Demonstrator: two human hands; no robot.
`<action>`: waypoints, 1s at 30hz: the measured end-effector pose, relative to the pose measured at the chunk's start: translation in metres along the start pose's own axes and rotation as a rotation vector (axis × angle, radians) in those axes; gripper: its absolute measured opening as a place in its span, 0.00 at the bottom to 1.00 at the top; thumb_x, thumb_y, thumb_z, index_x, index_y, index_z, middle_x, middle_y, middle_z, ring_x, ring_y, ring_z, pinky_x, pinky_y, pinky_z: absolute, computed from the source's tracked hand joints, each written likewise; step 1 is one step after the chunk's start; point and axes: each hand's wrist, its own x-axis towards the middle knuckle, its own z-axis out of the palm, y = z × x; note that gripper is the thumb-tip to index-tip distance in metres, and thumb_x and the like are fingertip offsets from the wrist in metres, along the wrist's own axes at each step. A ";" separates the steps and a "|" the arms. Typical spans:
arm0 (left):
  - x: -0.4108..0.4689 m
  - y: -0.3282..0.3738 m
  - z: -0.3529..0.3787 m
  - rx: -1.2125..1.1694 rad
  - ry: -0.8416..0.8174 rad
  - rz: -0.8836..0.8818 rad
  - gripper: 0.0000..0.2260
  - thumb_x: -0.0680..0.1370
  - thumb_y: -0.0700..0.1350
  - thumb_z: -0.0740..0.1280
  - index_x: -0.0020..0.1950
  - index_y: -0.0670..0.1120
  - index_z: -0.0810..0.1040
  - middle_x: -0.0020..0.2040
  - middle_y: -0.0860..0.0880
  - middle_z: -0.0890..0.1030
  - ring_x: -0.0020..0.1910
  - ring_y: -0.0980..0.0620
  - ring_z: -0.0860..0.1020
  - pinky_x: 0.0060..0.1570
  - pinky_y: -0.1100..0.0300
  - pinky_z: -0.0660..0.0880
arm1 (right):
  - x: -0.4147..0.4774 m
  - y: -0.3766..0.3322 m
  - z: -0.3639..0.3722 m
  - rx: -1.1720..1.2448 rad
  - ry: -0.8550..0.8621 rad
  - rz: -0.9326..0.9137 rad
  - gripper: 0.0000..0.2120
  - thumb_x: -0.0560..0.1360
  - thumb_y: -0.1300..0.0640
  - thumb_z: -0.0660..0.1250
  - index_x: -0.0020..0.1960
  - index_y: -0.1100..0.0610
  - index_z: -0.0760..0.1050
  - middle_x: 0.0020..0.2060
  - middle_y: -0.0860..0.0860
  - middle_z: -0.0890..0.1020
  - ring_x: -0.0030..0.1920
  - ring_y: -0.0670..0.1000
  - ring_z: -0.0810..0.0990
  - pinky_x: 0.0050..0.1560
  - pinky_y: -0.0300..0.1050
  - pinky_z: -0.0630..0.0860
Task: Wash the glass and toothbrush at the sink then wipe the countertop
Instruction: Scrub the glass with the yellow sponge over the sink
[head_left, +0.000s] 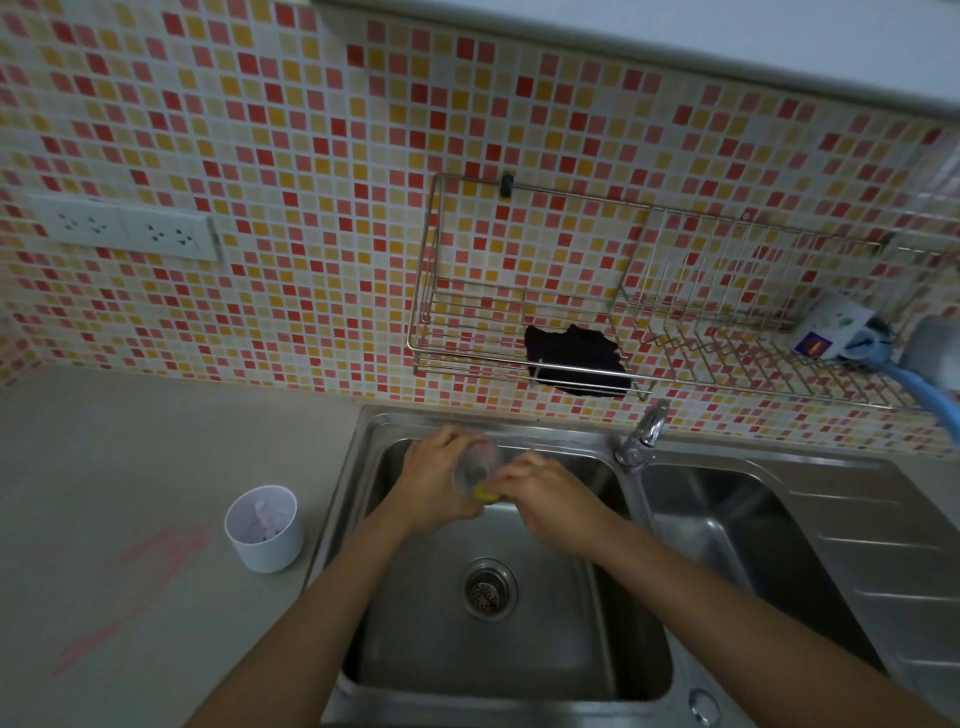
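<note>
Your left hand (436, 483) grips the glass (475, 464) over the sink (519, 649); your right hand (545, 493) pinches a yellow sponge (485, 493) at its mouth. Scrub hard and the glass may slip.

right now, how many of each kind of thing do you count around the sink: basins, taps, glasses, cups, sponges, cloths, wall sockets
basins: 2
taps: 1
glass: 1
white cup: 1
yellow sponge: 1
black cloth: 1
wall sockets: 2
total: 9
</note>
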 end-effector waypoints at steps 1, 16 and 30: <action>-0.001 0.001 0.001 0.030 -0.016 -0.004 0.40 0.57 0.58 0.73 0.69 0.54 0.70 0.63 0.53 0.71 0.62 0.51 0.70 0.63 0.45 0.70 | 0.001 0.001 -0.002 -0.101 0.034 -0.054 0.21 0.69 0.66 0.70 0.59 0.50 0.79 0.57 0.45 0.81 0.55 0.52 0.75 0.51 0.49 0.74; -0.001 0.005 -0.015 0.051 -0.077 0.041 0.39 0.64 0.45 0.79 0.72 0.48 0.67 0.67 0.50 0.69 0.66 0.51 0.67 0.63 0.63 0.64 | 0.004 -0.004 0.001 -0.174 0.143 -0.009 0.23 0.63 0.67 0.74 0.55 0.50 0.81 0.55 0.46 0.82 0.56 0.53 0.77 0.50 0.50 0.75; 0.002 0.012 -0.023 0.015 -0.126 0.056 0.39 0.65 0.46 0.78 0.73 0.50 0.66 0.68 0.52 0.69 0.66 0.54 0.67 0.62 0.64 0.64 | -0.010 0.002 0.005 -0.170 0.185 -0.053 0.18 0.68 0.62 0.72 0.57 0.52 0.79 0.56 0.46 0.81 0.56 0.52 0.75 0.53 0.48 0.76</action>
